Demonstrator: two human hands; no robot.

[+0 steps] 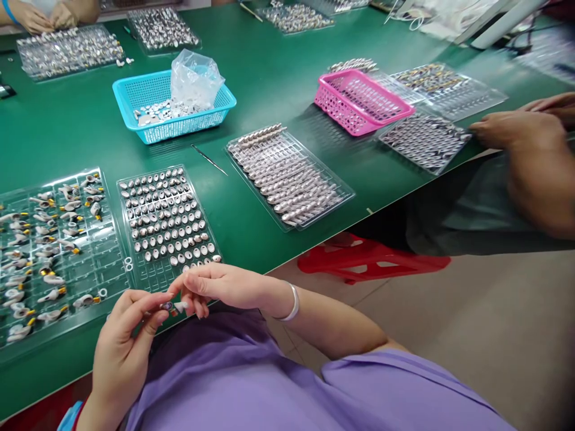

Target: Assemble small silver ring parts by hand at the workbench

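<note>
My left hand pinches a small white earbud part between thumb and fingers, close to the table's front edge. Tiny coloured bits show on the part beside the fingertips. My right hand meets it from the other side, its fingers curled at the white end; its exact grip is partly hidden. Just beyond the hands lies a clear tray with rows of small white oval earbud caps. To its left, a larger clear tray carries white earbud pieces with yellow ends.
Tweezers lie near a blue basket holding white parts and a plastic bag. A tray of white stemmed parts sits mid-table. Further right are a pink basket, another filled tray and a co-worker's hands. A red stool stands below.
</note>
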